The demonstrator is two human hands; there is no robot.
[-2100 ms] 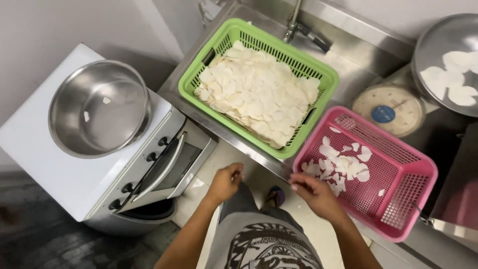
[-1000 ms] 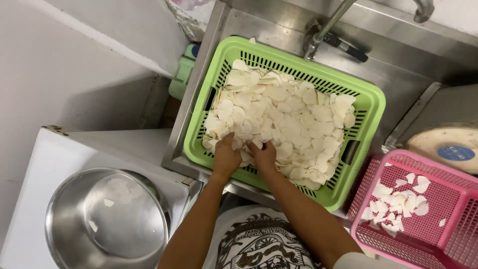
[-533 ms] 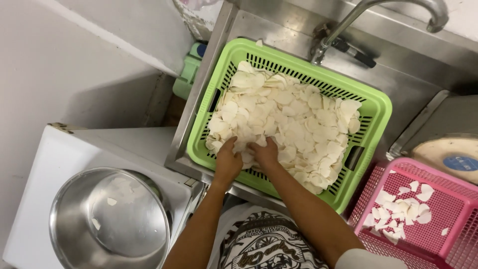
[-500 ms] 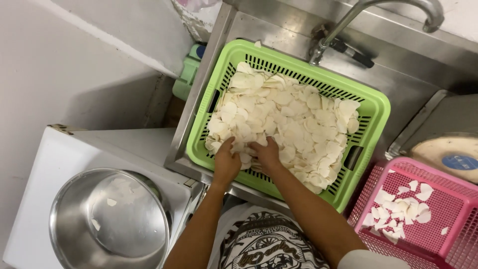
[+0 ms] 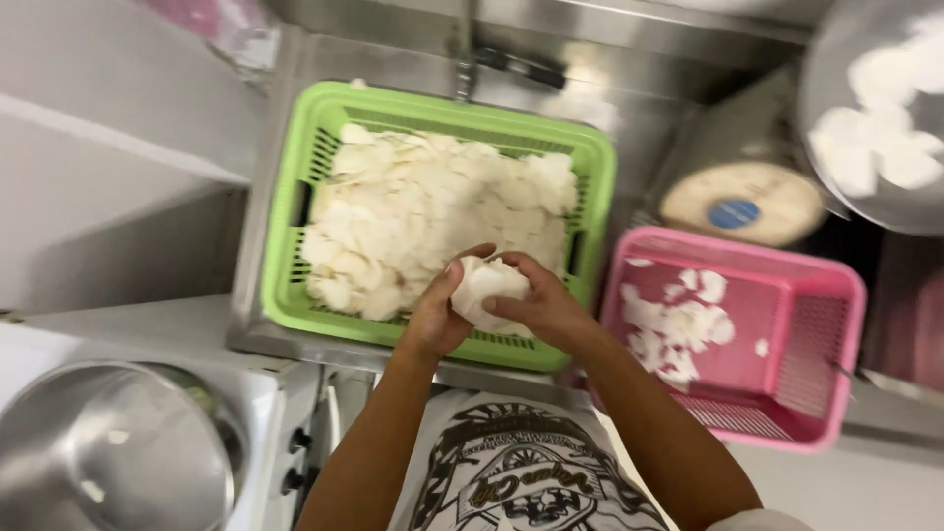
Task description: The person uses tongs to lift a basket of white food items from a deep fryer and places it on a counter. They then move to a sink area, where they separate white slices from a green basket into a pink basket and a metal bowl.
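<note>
Seen from the head camera looking straight down, two bare forearms rise from the bottom centre of the frame and meet just below the middle. The left hand (image 5: 440,313) and the right hand (image 5: 536,307) are cupped together, fingers curled closed around a stack of thin white slices (image 5: 484,287), which they hold just above the near edge of a green plastic basket (image 5: 285,246). That basket fills the centre and upper left of the frame and sits inside a steel sink (image 5: 258,177); it is heaped with many more pale slices (image 5: 423,216). A faucet (image 5: 497,59) shows at the top centre, blurred. To the right, just beside the green basket, a pink plastic basket (image 5: 816,364) holds a small scatter of white slices (image 5: 674,320). Above it, in the upper right, sits a round kitchen scale (image 5: 742,202) with a pale dial, and a round metal tray (image 5: 865,108) carrying white pieces reaches the corner. At the lower left, a large metal bowl (image 5: 108,452) rests on a white appliance (image 5: 265,393) with dark knobs. A printed shirt (image 5: 521,482) shows at the bottom centre.
</note>
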